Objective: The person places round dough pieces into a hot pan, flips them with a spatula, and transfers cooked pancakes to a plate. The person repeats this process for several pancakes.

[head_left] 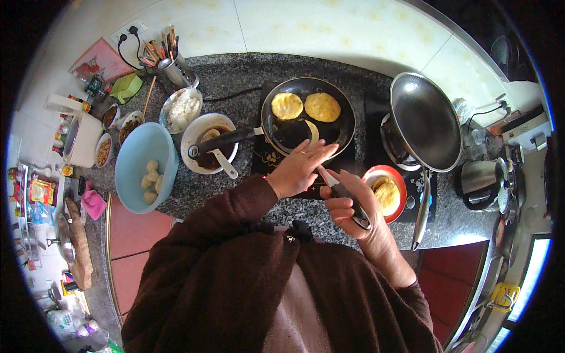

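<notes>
My right hand [353,203] grips the dark handle of a spatula [353,204], its shaft pointing up toward the frying pan [346,141]. My left hand [298,170] spreads over the pan's near rim, palm down, hiding part of the spatula. Whether it touches the spatula is hard to tell. Two golden flatbreads [323,107] lie at the back of the pan. The pale edge of a third flatbread [313,132] shows beside a black shape that looks like the spatula's blade. Right of my right hand, a red-rimmed bowl [401,189] holds cooked flatbreads [387,199].
Left of the pan, its handle [225,143] crosses a white bowl [190,154] of brown sauce containing a brush-like tool. Farther left stand a blue basin [126,176] with dough balls and a bowl of white food [181,110]. A wok [423,119] tilts on the right burner, its handle jutting forward.
</notes>
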`<act>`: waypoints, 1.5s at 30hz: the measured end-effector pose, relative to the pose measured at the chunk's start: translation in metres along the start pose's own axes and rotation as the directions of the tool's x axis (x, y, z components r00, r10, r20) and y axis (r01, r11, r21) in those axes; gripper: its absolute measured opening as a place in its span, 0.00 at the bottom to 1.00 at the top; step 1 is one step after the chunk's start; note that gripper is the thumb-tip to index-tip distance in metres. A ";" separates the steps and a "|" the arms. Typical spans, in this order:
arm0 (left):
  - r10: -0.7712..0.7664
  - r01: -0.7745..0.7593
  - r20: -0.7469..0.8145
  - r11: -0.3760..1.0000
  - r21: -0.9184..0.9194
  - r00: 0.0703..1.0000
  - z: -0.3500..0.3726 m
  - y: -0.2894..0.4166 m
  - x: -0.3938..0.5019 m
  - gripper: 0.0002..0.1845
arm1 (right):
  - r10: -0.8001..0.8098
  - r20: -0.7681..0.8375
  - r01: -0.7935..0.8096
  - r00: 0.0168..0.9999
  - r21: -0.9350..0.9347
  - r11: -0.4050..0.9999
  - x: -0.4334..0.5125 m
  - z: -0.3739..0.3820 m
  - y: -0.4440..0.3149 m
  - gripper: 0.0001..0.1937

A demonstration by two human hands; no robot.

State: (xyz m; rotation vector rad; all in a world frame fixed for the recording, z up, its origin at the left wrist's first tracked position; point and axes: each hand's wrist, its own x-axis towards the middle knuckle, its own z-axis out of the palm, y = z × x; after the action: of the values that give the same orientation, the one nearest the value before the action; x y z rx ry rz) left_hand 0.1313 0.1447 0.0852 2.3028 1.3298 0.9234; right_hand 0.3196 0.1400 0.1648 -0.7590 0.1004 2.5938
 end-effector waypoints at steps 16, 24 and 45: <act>-0.093 0.156 0.205 0.934 -0.321 0.974 0.025 0.007 0.023 0.47 | 0.063 0.118 -0.120 0.991 0.581 0.805 0.003 -0.026 0.006 0.11; -0.092 0.129 0.244 0.982 -0.139 0.965 0.033 0.004 0.031 0.46 | -0.031 0.145 -0.077 0.989 0.680 0.730 0.004 -0.036 0.001 0.11; 0.232 -0.215 0.069 0.957 -0.194 0.970 0.044 0.034 0.032 0.44 | -0.110 0.162 -0.015 0.981 0.622 0.783 -0.013 -0.030 0.010 0.09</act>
State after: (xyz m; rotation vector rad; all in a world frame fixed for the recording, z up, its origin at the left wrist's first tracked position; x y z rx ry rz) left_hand 0.1939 0.1562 0.0839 2.3505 0.9176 0.9536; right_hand 0.3398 0.1200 0.1453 -0.2575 0.8246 2.3335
